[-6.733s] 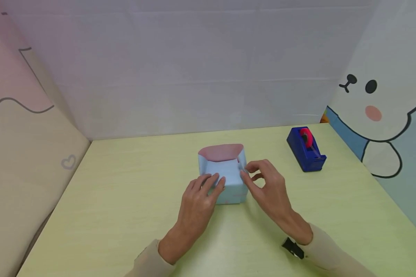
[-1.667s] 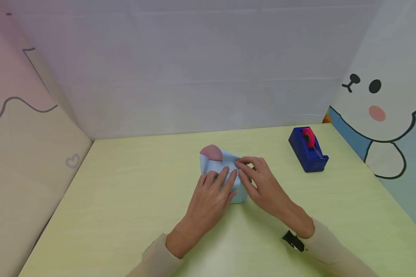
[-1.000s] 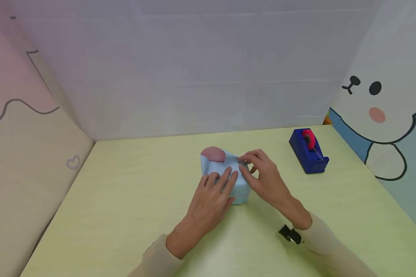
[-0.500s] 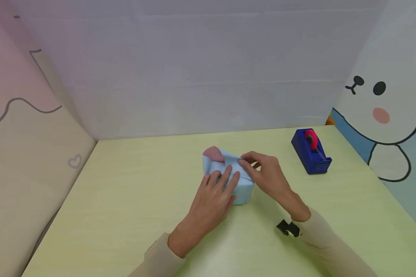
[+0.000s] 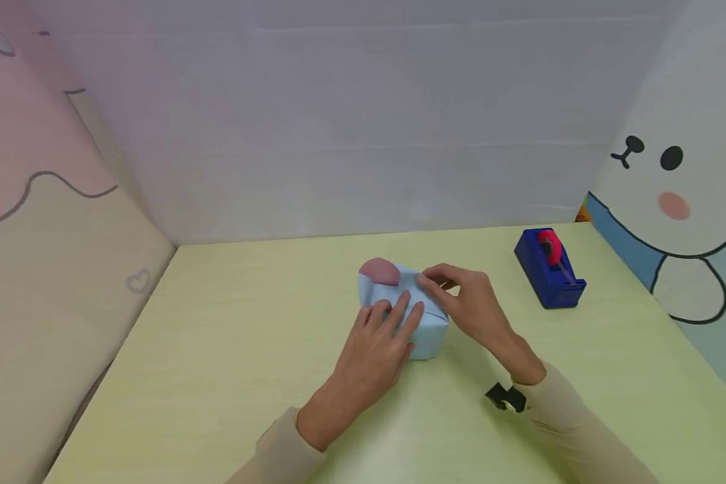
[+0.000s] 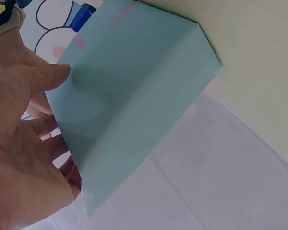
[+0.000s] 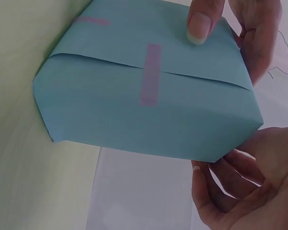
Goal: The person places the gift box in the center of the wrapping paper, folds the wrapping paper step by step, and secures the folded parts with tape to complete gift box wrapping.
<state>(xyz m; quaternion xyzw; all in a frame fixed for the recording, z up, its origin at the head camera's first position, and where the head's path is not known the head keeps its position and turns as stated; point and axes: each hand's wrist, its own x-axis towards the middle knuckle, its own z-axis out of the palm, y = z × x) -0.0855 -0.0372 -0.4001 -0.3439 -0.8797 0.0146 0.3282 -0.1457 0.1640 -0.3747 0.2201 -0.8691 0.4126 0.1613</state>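
Observation:
A box in light blue wrapping paper (image 5: 429, 334) lies on the table, turned slightly. At its far left end, a piece of the paper stands up and shows its pink inner side (image 5: 380, 271). My left hand (image 5: 378, 349) holds the box from the near left, fingers over the top and thumb (image 6: 53, 76) against the near side. At the far right top edge, my right hand (image 5: 472, 302) pinches the folded paper between thumb and fingers. Strips of pinkish tape (image 7: 151, 74) cross the paper on the side seen in the right wrist view.
A blue tape dispenser (image 5: 547, 269) with a red-cored roll stands on the pale yellow table (image 5: 248, 316), right of and behind the box. Behind rises a white wall (image 5: 363, 134). Printed panels (image 5: 683, 222) flank the table.
Several seconds ago the pink-inside flap stood wide open at the back. Its right part is now folded down over the top. The left hand moved right; the right hand shifted farther along the edge.

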